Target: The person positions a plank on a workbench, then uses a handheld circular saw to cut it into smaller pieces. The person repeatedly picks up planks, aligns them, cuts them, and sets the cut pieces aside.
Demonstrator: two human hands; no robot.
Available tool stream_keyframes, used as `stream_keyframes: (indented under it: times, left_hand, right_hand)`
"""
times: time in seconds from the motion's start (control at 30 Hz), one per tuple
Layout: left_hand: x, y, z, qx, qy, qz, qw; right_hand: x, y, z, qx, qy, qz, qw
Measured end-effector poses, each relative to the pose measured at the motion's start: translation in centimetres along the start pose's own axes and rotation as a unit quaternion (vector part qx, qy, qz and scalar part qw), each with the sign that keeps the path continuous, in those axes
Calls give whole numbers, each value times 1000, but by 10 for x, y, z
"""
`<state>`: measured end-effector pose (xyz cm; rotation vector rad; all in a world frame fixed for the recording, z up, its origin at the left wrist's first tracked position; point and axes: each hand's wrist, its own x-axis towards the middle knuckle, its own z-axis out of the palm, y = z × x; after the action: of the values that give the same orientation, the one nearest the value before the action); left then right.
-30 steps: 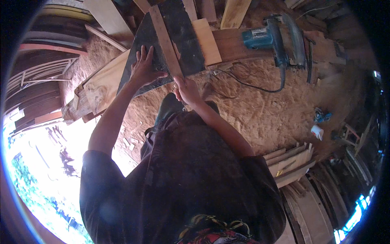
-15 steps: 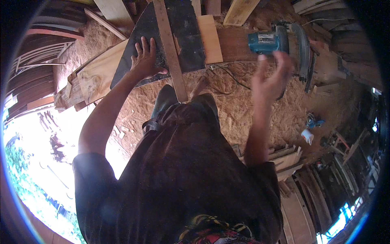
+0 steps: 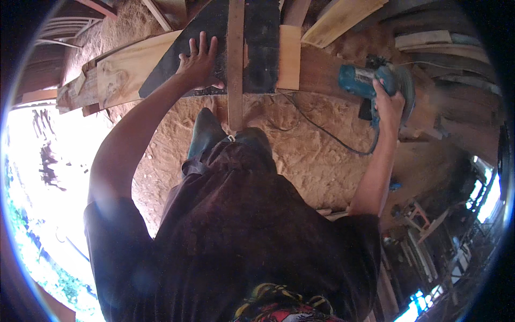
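My left hand (image 3: 197, 65) lies flat with its fingers spread on a black board (image 3: 263, 59), left of a narrow wooden strip (image 3: 235, 64) that crosses the board. At the right, my right hand (image 3: 389, 102) is wrapped round the handle of a teal circular saw (image 3: 357, 79). The saw's right side and blade area are blurred. A dark power cord (image 3: 327, 134) curves from the saw back toward the board. A pale piece of wood (image 3: 289, 56) sits against the board's right edge.
A light plank (image 3: 120, 70) extends out to the left beneath the board, and a brown plank (image 3: 322, 70) runs right toward the saw. Another plank (image 3: 343, 21) slants at the back. Sawdust (image 3: 306, 172) covers the ground around my legs. Stacked timber (image 3: 445, 51) stands at the far right.
My right hand has gone from reaching with open fingers to gripping the circular saw's handle. My left hand stays flat on the black board. The whole view has shifted slightly.
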<state>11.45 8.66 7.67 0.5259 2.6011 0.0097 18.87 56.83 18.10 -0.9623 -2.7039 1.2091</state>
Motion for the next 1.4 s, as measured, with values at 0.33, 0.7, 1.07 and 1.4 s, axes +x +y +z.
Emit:
stream_keyframes:
  times: [0.33,0.7,1.07,1.4]
  left_hand:
    - [8,8,-3,9,-25,-5,1000]
    - [7,12,-15,22,-20,4,1000]
    - [1,13,-13,15,7,15,1000]
    - [1,11,-10,5,17,13,1000]
  right_hand:
    - [-190,-67,2,190,59,90,976]
    - [-280,-91,104,156,-90,85,980]
    - [-274,-113,142,180,-166,91,965]
    - [-263,-124,143,193,-207,95,954]
